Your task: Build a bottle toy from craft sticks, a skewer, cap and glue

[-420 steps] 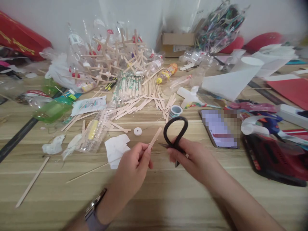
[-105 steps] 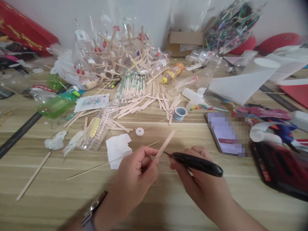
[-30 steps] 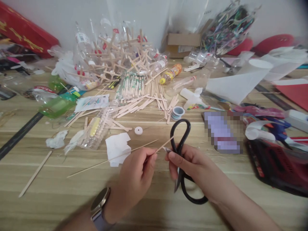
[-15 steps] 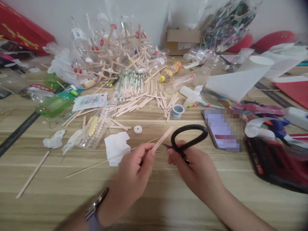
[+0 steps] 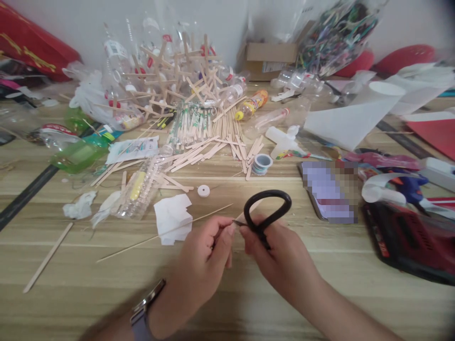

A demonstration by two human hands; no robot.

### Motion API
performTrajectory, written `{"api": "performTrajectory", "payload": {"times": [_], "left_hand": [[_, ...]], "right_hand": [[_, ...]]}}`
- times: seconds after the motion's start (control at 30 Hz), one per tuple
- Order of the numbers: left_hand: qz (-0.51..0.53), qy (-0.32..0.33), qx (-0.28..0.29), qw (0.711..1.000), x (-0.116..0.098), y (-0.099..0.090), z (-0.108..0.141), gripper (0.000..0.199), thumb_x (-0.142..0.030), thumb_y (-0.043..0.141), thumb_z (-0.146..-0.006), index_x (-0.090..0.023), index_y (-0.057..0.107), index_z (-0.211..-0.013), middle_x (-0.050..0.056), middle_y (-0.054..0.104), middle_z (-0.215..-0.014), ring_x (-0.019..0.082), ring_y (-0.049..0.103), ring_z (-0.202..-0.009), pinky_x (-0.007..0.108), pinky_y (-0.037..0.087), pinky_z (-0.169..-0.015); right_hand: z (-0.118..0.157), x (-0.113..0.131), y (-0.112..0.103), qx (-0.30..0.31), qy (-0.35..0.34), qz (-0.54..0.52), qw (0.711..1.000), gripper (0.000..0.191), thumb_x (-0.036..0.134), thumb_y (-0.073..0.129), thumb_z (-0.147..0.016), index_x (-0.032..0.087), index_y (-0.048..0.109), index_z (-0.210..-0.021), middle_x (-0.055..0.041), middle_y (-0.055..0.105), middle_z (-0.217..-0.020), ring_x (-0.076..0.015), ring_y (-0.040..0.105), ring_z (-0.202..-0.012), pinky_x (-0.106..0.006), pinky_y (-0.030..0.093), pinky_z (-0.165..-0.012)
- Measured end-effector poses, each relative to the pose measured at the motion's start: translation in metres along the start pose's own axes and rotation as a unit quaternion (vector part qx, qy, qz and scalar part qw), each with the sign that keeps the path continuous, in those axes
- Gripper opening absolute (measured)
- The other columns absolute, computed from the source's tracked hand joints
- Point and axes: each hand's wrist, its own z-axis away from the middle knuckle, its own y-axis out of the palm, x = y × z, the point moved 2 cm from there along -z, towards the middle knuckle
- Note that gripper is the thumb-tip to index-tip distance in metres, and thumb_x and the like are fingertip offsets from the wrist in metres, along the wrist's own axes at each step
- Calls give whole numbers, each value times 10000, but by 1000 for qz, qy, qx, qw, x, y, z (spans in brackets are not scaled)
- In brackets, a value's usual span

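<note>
Scissors [image 5: 261, 228] with black loop handles, gripped by our right hand [image 5: 286, 251], have moved in toward the flat pale wooden stick [image 5: 255, 205] our left hand [image 5: 204, 253] pinches above the wood-grained desk [image 5: 88, 293]; work on it seems under way.

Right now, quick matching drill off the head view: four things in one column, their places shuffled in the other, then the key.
Things:
1. scissors
2. watch
3. phone
4. skewer

Places:
A. crossing the white paper
B. on the table, right of the blue spool
C. in the right hand
D. on the wrist of the left hand

Right pairs: 1-C, 2-D, 3-B, 4-A
</note>
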Motion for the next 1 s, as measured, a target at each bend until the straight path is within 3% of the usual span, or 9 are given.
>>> {"api": "performTrajectory", "payload": {"times": [0.17, 0.5, 0.6, 0.77, 0.87, 1.0], "left_hand": [[1, 3, -1, 1000, -1, 0, 1, 330, -416, 421, -969, -183, 654, -1003, -63, 520, -514, 106, 511, -484, 205, 382, -496], [19, -5, -14, 1000, 1, 0, -1, 305, -404, 417, -970, -186, 630, -958, -61, 529, -536, 111, 520, -510, 212, 399, -524], [32, -10, -12, 999, 2, -1, -1, 302, -417, 421, -968, -187, 617, -968, -64, 526, -536, 109, 505, -502, 210, 384, -506], [41, -15, -18, 999, 3, -1, -2, 297, -412, 415, -967, -186, 606, -951, -61, 528, -544, 112, 512, -510, 211, 389, -510], [32, -8, -24, 999, 3, -1, -1, 281, -396, 413, -967, -193, 600, -916, -62, 525, -544, 110, 506, -511, 208, 386, -511], [27, -3, -26, 999, 4, -1, 0, 264, -383, 413, -969, -202, 588, -891, -61, 531, -560, 107, 511, -521, 203, 391, -514]], "right_hand": [[0, -2, -2, -26, 9, 24, 999, 198, 252, 439, -918, 207, 537, -752, -13, 605, -573, -165, 547, -490, -267, 365, -487], [1, 1, 1, 24, -3, -26, 999, 173, 210, 455, -890, 223, 508, -726, 14, 579, -549, -158, 552, -498, -258, 376, -506], [0, 0, -1, 1, 15, -10, 1000, 197, 215, 453, -899, 220, 510, -710, 14, 568, -528, -162, 550, -491, -259, 365, -498], [-1, 2, -1, -1, -40, -1, 999, 181, 190, 447, -890, 214, 535, -733, 9, 581, -549, -164, 555, -503, -258, 384, -512], [-1, -1, -3, -35, -22, 29, 999, 207, 209, 458, -899, 212, 540, -709, 14, 559, -521, -159, 522, -460, -256, 351, -473], [-2, -2, -3, -40, -52, 45, 997, 162, 202, 456, -912, 196, 584, -813, 14, 586, -542, -168, 540, -477, -266, 358, -489]]}}
